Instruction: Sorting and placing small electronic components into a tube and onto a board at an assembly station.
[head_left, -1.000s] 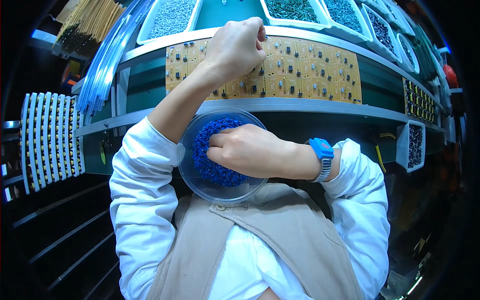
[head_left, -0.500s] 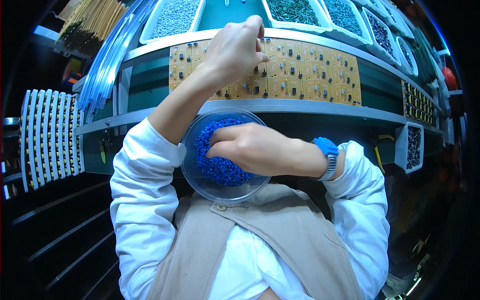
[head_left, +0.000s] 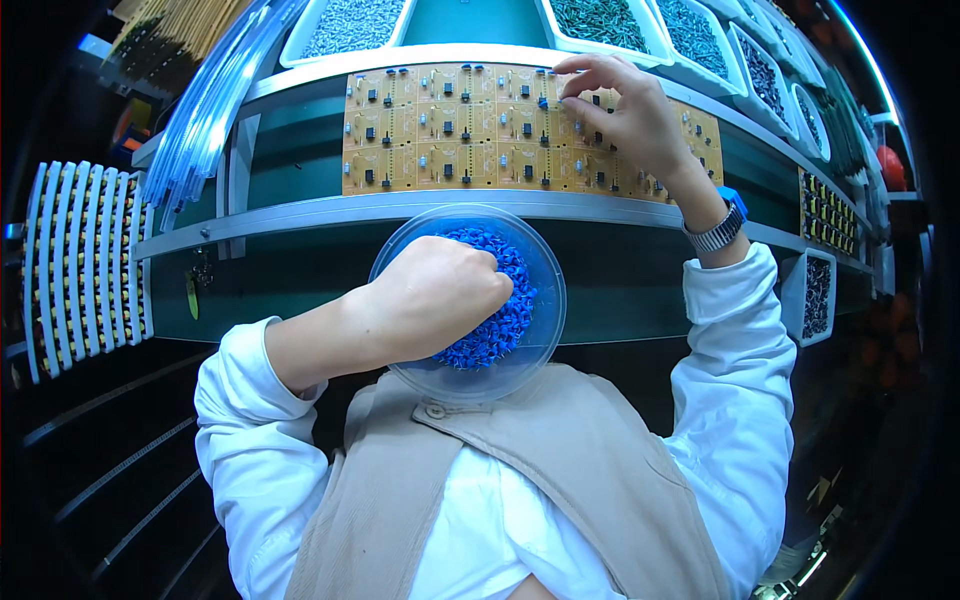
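My left hand [head_left: 440, 300] is in a clear round tub [head_left: 553, 335] of small blue electronic components [head_left: 490, 335]. Its fingers are curled, and their tips are hidden, so what they hold cannot be made out. Over the upper right of a tan circuit board panel [head_left: 455, 178], my right hand [head_left: 625, 115] has thumb and forefinger apart, with nothing visible between them. A blue component [head_left: 543, 102] stands on the panel just left of the thumb. Several dark and blue parts line the panel's top edge.
Metal rails [head_left: 320, 208] run along the panel. White bins of parts [head_left: 350, 30] stand behind it. Clear plastic tubes [head_left: 215, 110] lie at left, above a white rack [head_left: 85, 265]. A smaller white bin [head_left: 815, 295] is at right.
My hands have swapped places: the left has come down from the panel into the tub, and the right has risen from the tub to the panel. The view has shifted slightly.
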